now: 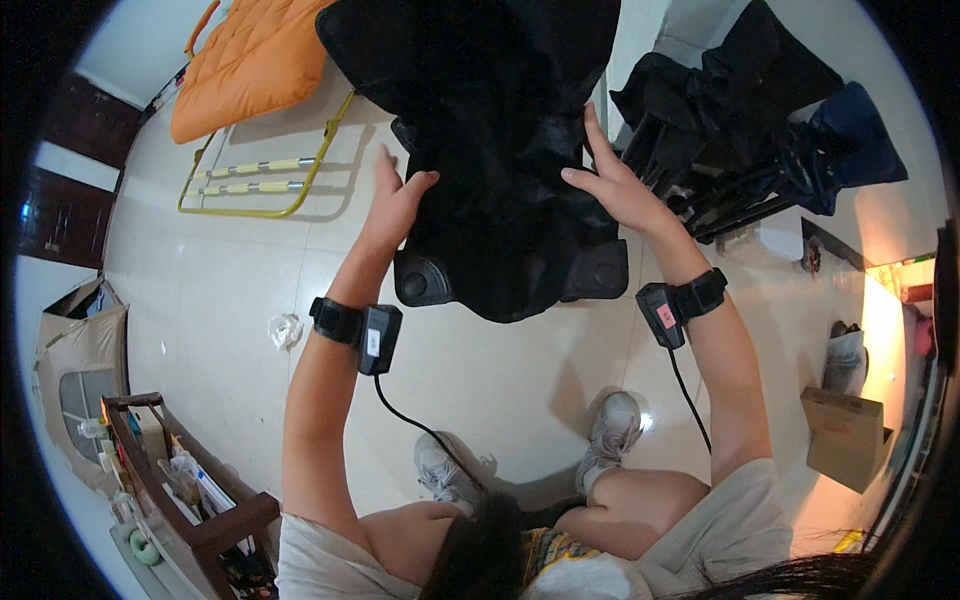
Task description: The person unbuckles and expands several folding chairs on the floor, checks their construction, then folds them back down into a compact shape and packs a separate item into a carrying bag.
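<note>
Black fabric (500,190) is held at opposite edges by the left grip (397,205) and right grip (625,192); below, tiled floor (530,390) is exposed.

Black fabric piece (495,180), creased, spread out, lower corners tabbed, upper centre

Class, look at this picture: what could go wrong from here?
With the left hand and right hand at its side edges, the wrinkled black fabric piece might slip or sag. The cable trailing from the left wristband might snag. The crumpled white scrap on the floor might cause a slip.
</note>
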### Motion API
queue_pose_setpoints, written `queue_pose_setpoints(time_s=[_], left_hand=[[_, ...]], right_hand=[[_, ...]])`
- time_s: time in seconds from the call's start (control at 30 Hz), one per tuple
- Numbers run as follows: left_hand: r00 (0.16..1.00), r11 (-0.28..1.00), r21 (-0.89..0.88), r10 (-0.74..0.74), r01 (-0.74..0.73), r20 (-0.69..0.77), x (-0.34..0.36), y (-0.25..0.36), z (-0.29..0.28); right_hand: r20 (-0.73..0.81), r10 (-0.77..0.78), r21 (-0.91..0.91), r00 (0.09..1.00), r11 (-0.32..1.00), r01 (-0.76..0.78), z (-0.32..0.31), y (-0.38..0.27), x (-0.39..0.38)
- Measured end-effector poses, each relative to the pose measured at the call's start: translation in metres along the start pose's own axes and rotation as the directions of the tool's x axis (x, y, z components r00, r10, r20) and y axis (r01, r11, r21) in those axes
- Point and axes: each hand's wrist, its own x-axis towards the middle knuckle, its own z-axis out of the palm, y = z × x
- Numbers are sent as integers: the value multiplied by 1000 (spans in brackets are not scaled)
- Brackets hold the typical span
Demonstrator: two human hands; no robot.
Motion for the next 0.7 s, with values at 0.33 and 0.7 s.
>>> queue_pose_setpoints(time_s=[0.33,0.7], left_hand=[[925,757,-582,-80,299,372,-11,-8,10],[969,638,-733,-206,236,133,-18,-27,25]], right_hand=[[-108,31,369,994,929,11,22,2,-1],[-133,31,678,991,732,68,56,-9,-7]])
